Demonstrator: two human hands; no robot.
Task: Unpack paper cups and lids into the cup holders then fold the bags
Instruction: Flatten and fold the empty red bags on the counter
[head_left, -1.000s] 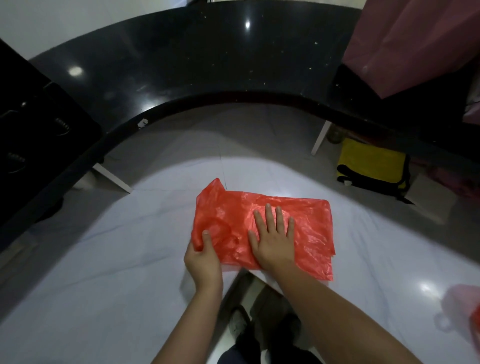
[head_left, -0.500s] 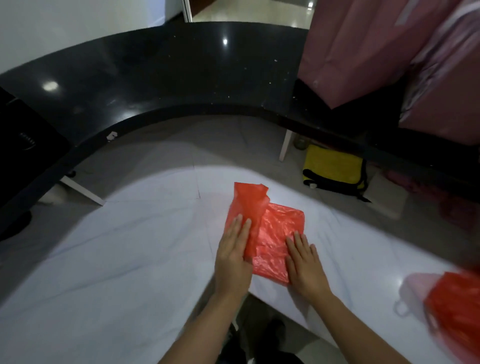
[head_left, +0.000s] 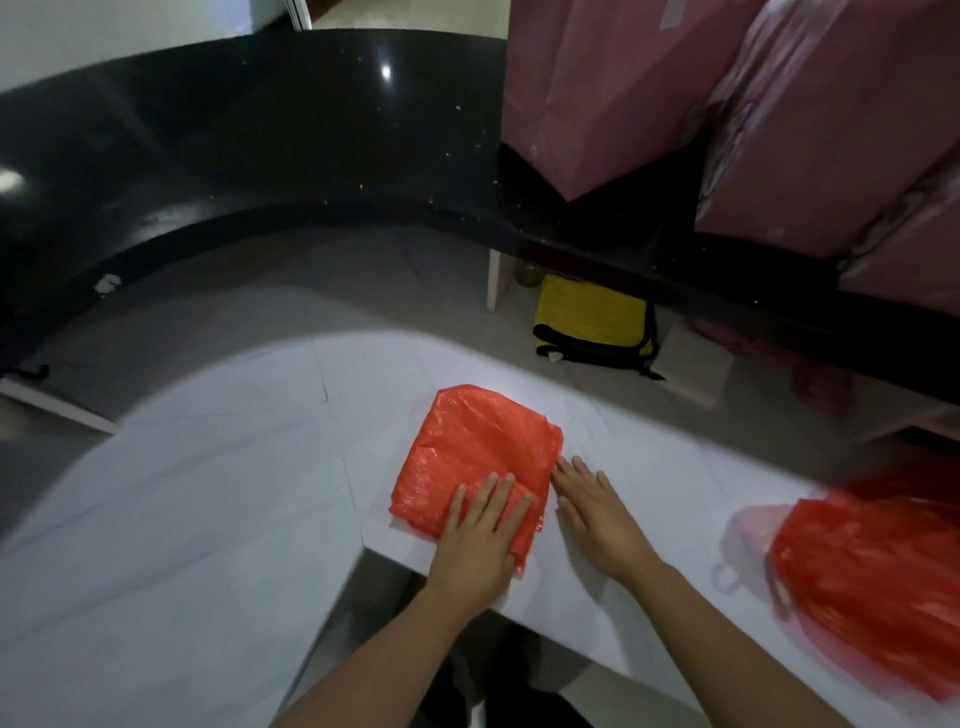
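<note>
Now flattening folded red plastic bag (head_left: 475, 457) under left hand (head_left: 480, 540), fingers (head_left: 488, 499) straight; right hand (head_left: 597, 512) flat on white desk (head_left: 218, 493), gripping nothing, squaring the bag's edge.

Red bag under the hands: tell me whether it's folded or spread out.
Folded. The red bag lies as a compact, layered square on the white table, with the left hand pressing flat on it and the right hand resting beside it.

left grip (head_left: 480, 535): flat, fingers straight | right grip (head_left: 597, 512): flat, fingers straight
</note>
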